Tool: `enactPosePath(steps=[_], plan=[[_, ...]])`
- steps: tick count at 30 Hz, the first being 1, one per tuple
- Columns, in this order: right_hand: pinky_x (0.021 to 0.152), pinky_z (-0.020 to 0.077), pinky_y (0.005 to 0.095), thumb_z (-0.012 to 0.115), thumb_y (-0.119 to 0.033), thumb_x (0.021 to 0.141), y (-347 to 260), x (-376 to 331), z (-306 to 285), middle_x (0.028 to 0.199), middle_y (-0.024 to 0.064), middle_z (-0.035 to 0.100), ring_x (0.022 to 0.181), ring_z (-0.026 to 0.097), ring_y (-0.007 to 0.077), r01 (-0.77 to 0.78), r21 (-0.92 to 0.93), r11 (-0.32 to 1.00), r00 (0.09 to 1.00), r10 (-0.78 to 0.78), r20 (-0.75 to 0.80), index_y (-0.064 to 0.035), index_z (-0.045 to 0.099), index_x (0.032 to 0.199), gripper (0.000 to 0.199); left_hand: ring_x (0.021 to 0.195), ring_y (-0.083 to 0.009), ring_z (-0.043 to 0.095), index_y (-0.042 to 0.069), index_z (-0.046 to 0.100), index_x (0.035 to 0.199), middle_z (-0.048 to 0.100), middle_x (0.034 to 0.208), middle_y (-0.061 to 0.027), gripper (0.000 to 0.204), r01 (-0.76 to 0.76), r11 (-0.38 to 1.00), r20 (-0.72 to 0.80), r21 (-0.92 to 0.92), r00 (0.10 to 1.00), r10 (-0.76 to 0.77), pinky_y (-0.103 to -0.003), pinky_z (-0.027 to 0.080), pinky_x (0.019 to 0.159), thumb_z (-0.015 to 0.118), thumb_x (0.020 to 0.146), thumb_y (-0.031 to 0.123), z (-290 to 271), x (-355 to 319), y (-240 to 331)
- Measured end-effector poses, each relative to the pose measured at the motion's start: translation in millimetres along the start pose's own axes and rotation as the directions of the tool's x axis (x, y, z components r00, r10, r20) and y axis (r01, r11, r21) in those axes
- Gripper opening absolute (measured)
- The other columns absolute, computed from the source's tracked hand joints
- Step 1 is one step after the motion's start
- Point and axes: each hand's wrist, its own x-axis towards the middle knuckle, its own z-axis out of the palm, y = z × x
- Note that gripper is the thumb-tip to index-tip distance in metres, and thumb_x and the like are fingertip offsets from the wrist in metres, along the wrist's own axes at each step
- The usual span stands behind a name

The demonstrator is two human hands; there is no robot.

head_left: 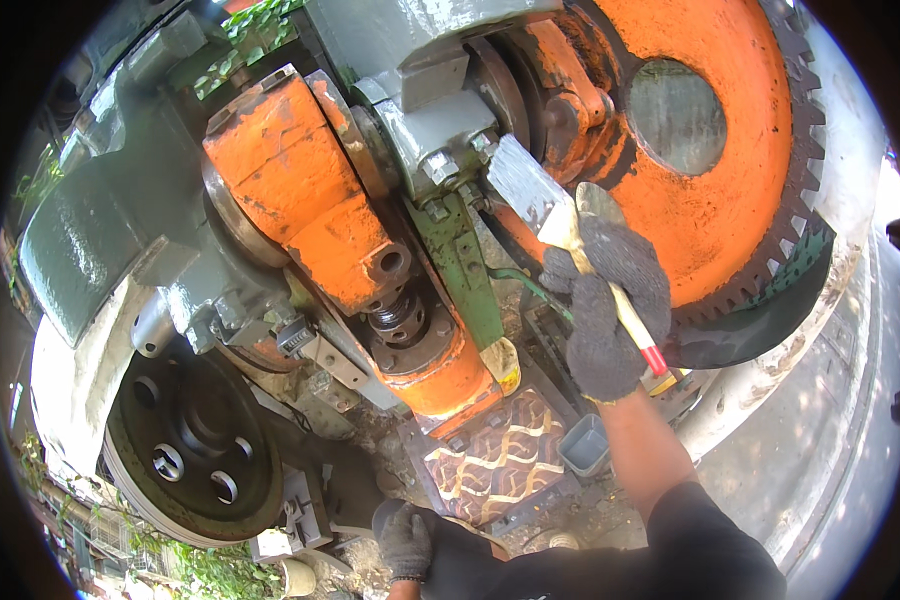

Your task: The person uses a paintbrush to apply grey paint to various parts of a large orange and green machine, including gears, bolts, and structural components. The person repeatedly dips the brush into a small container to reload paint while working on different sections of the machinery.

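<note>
Outdoor yard, dirt and debris underfoot, foliage at the frame edges. Big grey-and-orange mechanical press (pixel 310 200) fills the view, orange gear wheel (pixel 730 150) upper right, dark flywheel (pixel 195 440) lower left.

Right hand (pixel 610 310), in a dark knit glove, is clamped around the handle of a flat paintbrush (pixel 545 205). Bristles are loaded with grey paint and sit against the grey bearing housing (pixel 440 130), just beside the orange crank parts.

Left hand (pixel 405 540), gloved, is low by the person's body; fingers look curled, whether on anything cannot be told.

Small grey paint pot (pixel 585 445) sits on the ground beside a patterned orange-brown tile (pixel 495 455).

Risks, judged:
- Grey smearing onto adjacent orange faces; the boundary is tight at the bristles.
- Loaded brush dripping onto the green rod (pixel 465 265) and the orange slide below.
- Pot is near the feet, easy to kick over.
- Glove close to gear teeth; snag hazard if the wheel turns.
</note>
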Motion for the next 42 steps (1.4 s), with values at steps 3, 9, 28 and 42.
enactPosePath(steps=[3, 9, 28, 42], plan=[[0.088, 0.0603, 0.0383, 0.065, -0.008, 0.101, 2.4, 21.1, 16.1, 0.119, 0.0147, 0.07, 0.103, 0.072, 0.0258, 0.149, -0.053, 0.987, 0.988, -0.147, 0.038, 0.0003, 0.067, 0.121, 0.022, 0.107, -0.0435, 0.067, 0.012, 0.073, 0.123, 0.072, 0.112, -0.0217, 0.03, -0.021, 0.999, -0.055, 0.037, 0.998, 0.023, -0.054, 0.052, 0.095, 0.066, 0.096, 0.023, 6.3, -2.3, -4.9], [0.088, 0.0599, 0.0379, 0.069, 0.0, 0.097, 1.9, 47.6, 25.1, 0.117, 0.0147, 0.07, 0.103, 0.071, 0.0245, 0.33, -0.135, 0.934, 0.942, -0.316, 0.116, 0.0002, 0.069, 0.118, 0.021, 0.105, -0.0423, 0.069, 0.012, 0.074, 0.122, 0.073, 0.11, -0.021, 0.029, -0.07, 0.995, -0.09, 0.077, 0.993, 0.077, -0.053, 0.053, 0.094, 0.067, 0.095, 0.022, 10.2, -5.2, -2.1], [0.075, 0.0574, 0.0299, 0.074, 0.0, 0.095, -28.6, 67.2, 40.1, 0.104, 0.0089, 0.071, 0.081, 0.068, 0.0151, 0.426, -0.454, 0.783, 0.893, -0.283, 0.349, 0.0003, 0.067, 0.115, 0.021, 0.098, -0.0419, 0.069, 0.011, 0.074, 0.119, 0.073, 0.102, -0.0203, 0.028, -0.114, 0.986, -0.142, -0.123, 0.985, 0.096, -0.054, 0.054, 0.086, 0.067, 0.095, 0.022, 20.3, 3.8, 23.4], [0.068, 0.0538, 0.0303, 0.074, -0.006, 0.095, -34.6, 64.7, 41.2, 0.096, 0.0068, 0.07, 0.075, 0.065, 0.0124, 0.33, -0.461, 0.824, 0.918, -0.165, 0.361, -0.0006, 0.07, 0.107, 0.014, 0.094, -0.0401, 0.07, 0.011, 0.075, 0.117, 0.072, 0.098, -0.0185, 0.027, -0.159, 0.978, -0.072, -0.133, 0.986, 0.151, -0.051, 0.055, 0.083, 0.069, 0.093, 0.022, 22.6, 8.3, 34.0]])
